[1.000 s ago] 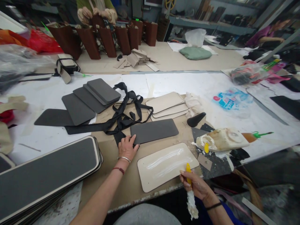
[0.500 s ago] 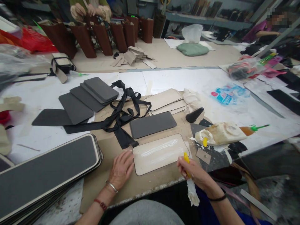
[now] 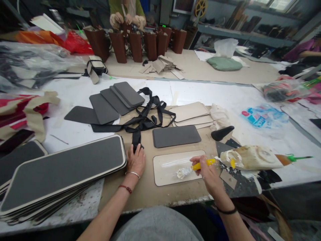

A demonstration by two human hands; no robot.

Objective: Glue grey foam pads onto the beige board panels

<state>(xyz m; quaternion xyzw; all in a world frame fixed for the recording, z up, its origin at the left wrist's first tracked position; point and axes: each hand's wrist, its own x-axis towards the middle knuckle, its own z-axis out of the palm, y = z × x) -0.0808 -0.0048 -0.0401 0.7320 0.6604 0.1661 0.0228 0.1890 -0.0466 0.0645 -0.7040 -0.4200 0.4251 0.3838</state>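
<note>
My right hand is closed around the yellow handle of a glue brush. Its white-coated bristles touch a cream rounded panel, where wet, shiny streaks show. To the left of that panel, my left hand lies with fingers stretched out at the end of a black fabric strap. The rest of the strap is tangled farther back. A dark grey panel rests just behind the cream one. At the right lies a glue-smeared bottle, cut open on its side, with a yellow piece at the opening.
Long grey panels with cream borders are stacked at the left. Grey panels fan out behind, and cream panels lie near a black horn-shaped tool. Across the table, a person's hands work above brown bags.
My right hand has swung the brush from hanging past the table edge onto the cream panel. My left hand has left the panel's edge for the strap, whose end has shifted left. The view has turned left.
</note>
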